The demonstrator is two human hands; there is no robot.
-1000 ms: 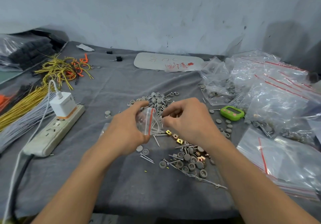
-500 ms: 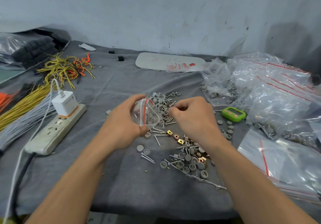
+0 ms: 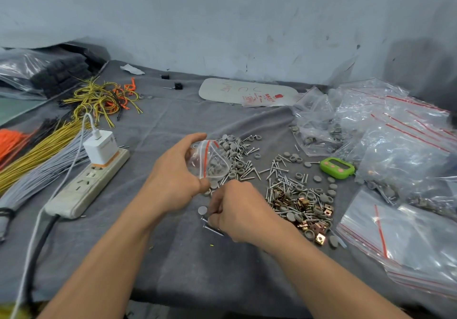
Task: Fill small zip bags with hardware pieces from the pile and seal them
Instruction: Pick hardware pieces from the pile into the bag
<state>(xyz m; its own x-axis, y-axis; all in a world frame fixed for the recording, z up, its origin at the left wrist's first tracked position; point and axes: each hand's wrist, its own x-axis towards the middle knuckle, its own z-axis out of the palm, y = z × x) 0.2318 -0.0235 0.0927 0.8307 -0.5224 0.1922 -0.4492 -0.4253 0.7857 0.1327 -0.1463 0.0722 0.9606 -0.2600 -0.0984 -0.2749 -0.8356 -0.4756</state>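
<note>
Soft, cool, even light fills the scene, bright enough to read the whole bench (image 3: 173, 257) without harsh contrast. The wall (image 3: 222, 21) is evenly lit except for a broad dark shadow at its far right. The left hand (image 3: 173, 177) and right hand (image 3: 237, 210) cast only faint, soft-edged shadows. White glare streaks the heap of zip bags (image 3: 400, 145) at right and the clear plastic sack (image 3: 19, 71) at far left. The small zip bag (image 3: 210, 160) in the left hand carries a few glints. The pile (image 3: 291, 195) at centre is sharp. The wide lens bows the bench's back edge and stretches the bottom corners, where detail softens and darkens.
</note>
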